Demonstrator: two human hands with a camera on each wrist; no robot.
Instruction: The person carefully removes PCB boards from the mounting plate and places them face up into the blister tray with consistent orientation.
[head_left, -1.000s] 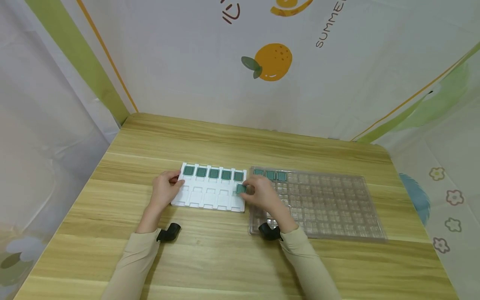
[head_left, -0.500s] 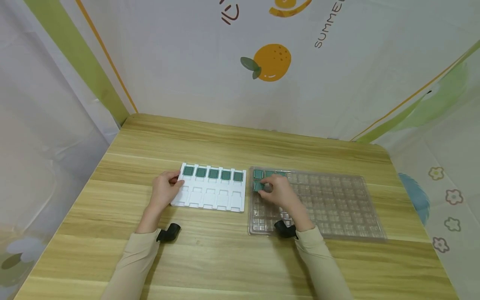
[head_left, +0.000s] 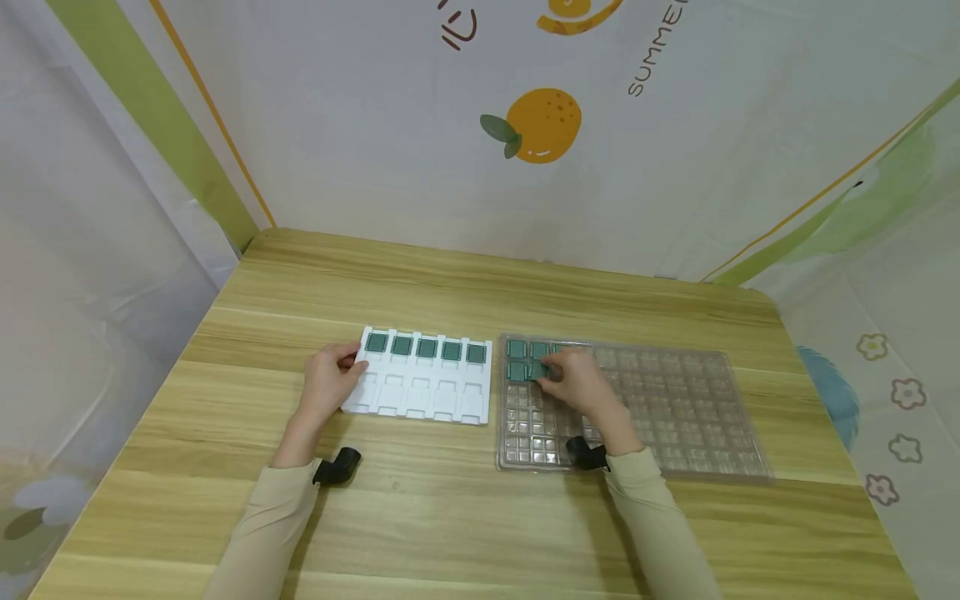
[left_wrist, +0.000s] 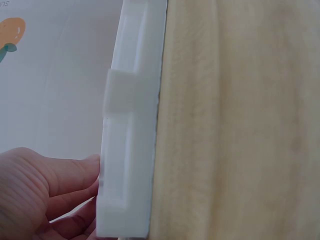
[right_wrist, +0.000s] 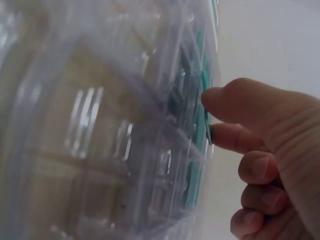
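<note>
My left hand [head_left: 327, 379] grips the left end of a white tray [head_left: 408, 377], its thumb at the edge. Along the tray's back row sit several green square chips [head_left: 427, 348]; the front-row pockets hold none. My right hand [head_left: 583, 385] is over a clear plastic tray [head_left: 652, 417] to the right. Between thumb and index finger it pinches a small green chip [right_wrist: 206, 112], tilted at a pocket in the second row. Just left of it another green chip [head_left: 517, 371] lies in its pocket, and more chips [head_left: 517, 348] fill the back-left pockets, one partly hidden by the hand.
Both trays lie on a wood-grain table [head_left: 420, 517], with a narrow gap between them. Black wrist mounts [head_left: 339, 465] stick out from both sleeves. A printed white curtain [head_left: 375, 125] hangs behind the table and at its sides.
My right hand has moved right, from the white tray's front-right pocket to the clear tray. A chip went into its second row, and another chip is now at the neighbouring pocket. The left hand stayed put.
</note>
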